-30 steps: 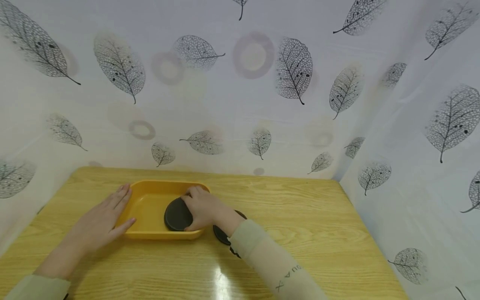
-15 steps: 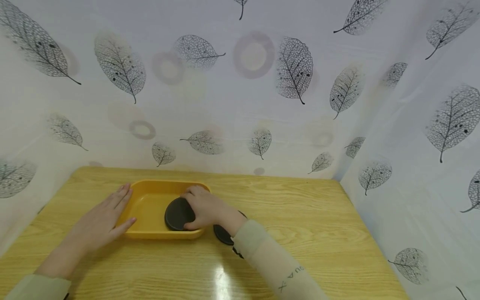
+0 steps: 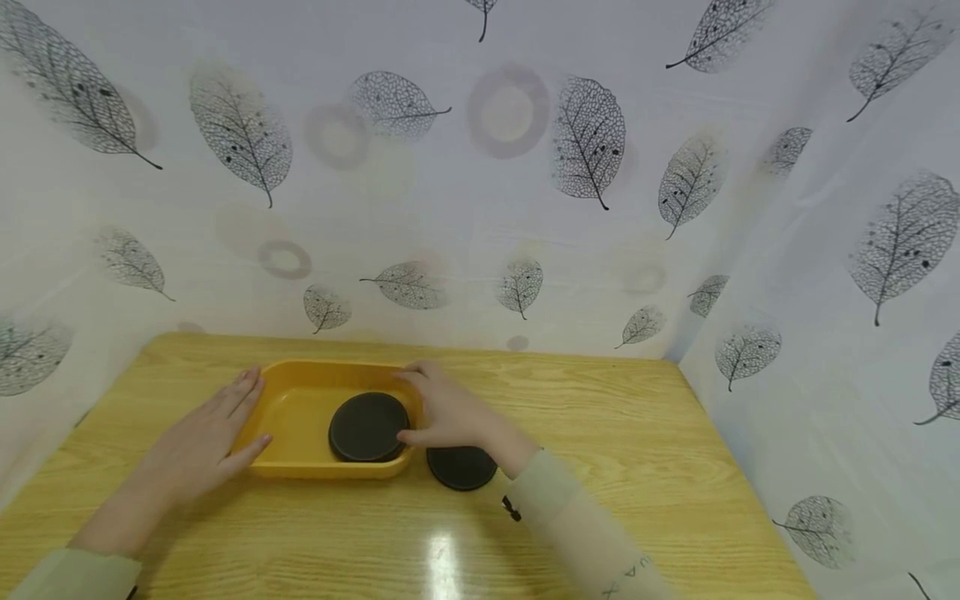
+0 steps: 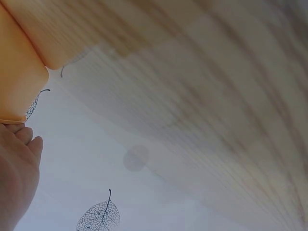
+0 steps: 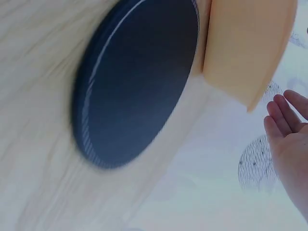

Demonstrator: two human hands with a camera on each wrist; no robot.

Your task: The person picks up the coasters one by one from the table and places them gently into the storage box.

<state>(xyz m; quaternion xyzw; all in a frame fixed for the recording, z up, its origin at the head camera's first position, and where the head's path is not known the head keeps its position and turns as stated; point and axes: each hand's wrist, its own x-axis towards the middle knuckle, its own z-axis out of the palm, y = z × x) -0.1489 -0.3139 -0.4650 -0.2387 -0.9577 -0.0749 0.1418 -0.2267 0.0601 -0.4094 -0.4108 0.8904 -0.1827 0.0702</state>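
Note:
A yellow-orange tray (image 3: 296,421) with raised walls sits on the table in the head view. Inside its right end lies a thick, flat, round black disc (image 3: 366,427). My left hand (image 3: 197,442) rests against the tray's left end, fingers straight, thumb over the near rim. At the right end my right hand (image 3: 444,408) is over the wall, fingers and thumb spread and relaxed, thumb tip overlapping the disc's edge. A second black disc (image 3: 461,468) lies on the table right of the tray, partly hidden by that hand; its smooth face fills much of the right wrist view.
The light wooden table (image 3: 615,458) runs back to a white curtain (image 3: 465,192) printed with dark leaves, which also hangs along the right side. A small black item (image 3: 512,508) shows at the right sleeve's cuff.
My right hand has let go of the disc in the tray and moved right to the tray's end, uncovering the disc and more of the second one. My left hand has stayed still.

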